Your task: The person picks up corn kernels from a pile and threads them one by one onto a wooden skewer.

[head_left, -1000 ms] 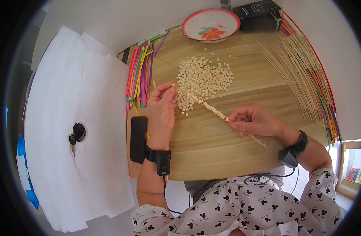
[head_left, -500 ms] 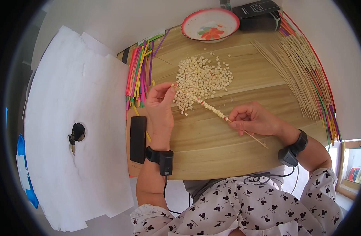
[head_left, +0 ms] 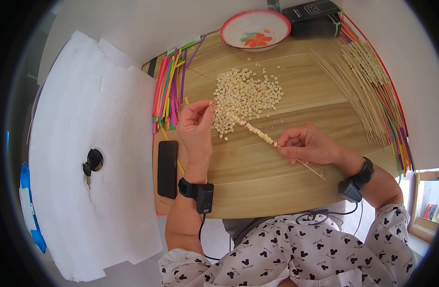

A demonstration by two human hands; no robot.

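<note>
A thin wooden stick (head_left: 305,165) threaded with pale kernels (head_left: 257,132) slants across the middle, over the wooden table. Its upper left end meets the pinched thumb and finger of my left hand (head_left: 196,125). Further down, just below the threaded kernels, my right hand (head_left: 309,144) grips the stick between thumb and fingers, and the bare lower end sticks out beyond it. Behind the stick lies a loose pile of pale kernels (head_left: 250,91), partly covered by the threaded row.
A red-rimmed bowl (head_left: 231,36) stands at the back beside a black box (head_left: 315,26). Coloured strips (head_left: 168,91) lie at the left, above a black phone (head_left: 168,170). Bare sticks (head_left: 355,95) and kernel-threaded sticks (head_left: 367,64) lie at the right.
My left hand has shifted very slightly to the right at the stick's upper end. My right hand and the stick look nearly unchanged.
</note>
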